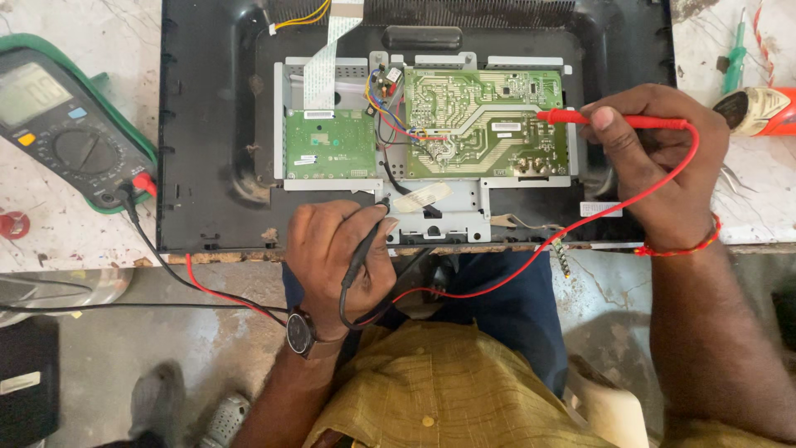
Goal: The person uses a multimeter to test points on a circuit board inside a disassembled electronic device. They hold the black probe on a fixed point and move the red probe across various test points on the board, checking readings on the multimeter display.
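- Two probes are being held: the right hand [655, 166] is pinching the red probe [613, 121] so its tip is touching the larger circuit board [485, 124].
- The left hand [340, 257] is gripping the black probe [365, 245], its tip resting on the metal frame [431, 217], likely as a ground point.
- Two green boards are sitting in the open monitor back [207, 124]; the smaller board [330, 143] is lying left.
- One meter [62, 124] is lying on the worktop [50, 232], its dial facing up, both leads plugged in.

Count on the bench, as I see it

I count two circuit boards [330, 143] [485, 123], two test probes [365, 245] [613, 121], one multimeter [58, 124], one monitor back shell [207, 124], two hands [340, 249] [655, 158].
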